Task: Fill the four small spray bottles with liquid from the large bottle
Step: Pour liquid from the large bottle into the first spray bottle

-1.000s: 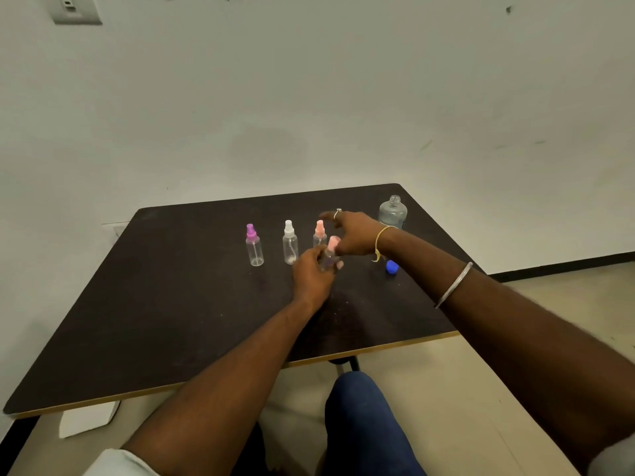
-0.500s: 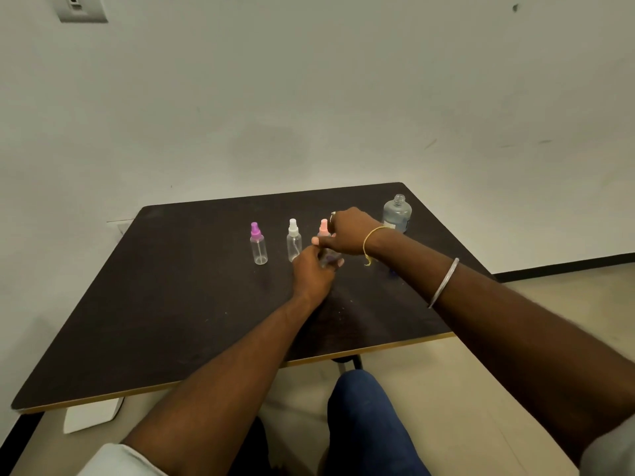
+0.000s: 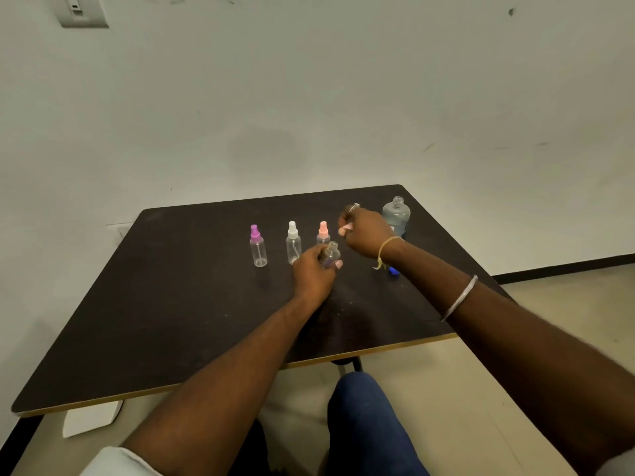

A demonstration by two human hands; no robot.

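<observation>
Pink cap (image 3: 344,229) now off, seemingly pinched by right hand (image 3: 366,231), left hand (image 3: 314,269) gripping uncapped bottle (image 3: 330,254)

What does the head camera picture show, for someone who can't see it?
The left hand grips an uncapped small bottle on a dark table; the right hand holds its pink sprayer top above. Three capped bottles and an open large bottle stand behind.

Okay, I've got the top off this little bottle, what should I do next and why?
Probably set the pink sprayer top in your right hand down on the table, then reach for the large bottle. It stands uncapped just behind that hand, and your left hand holds the small bottle open.
</observation>
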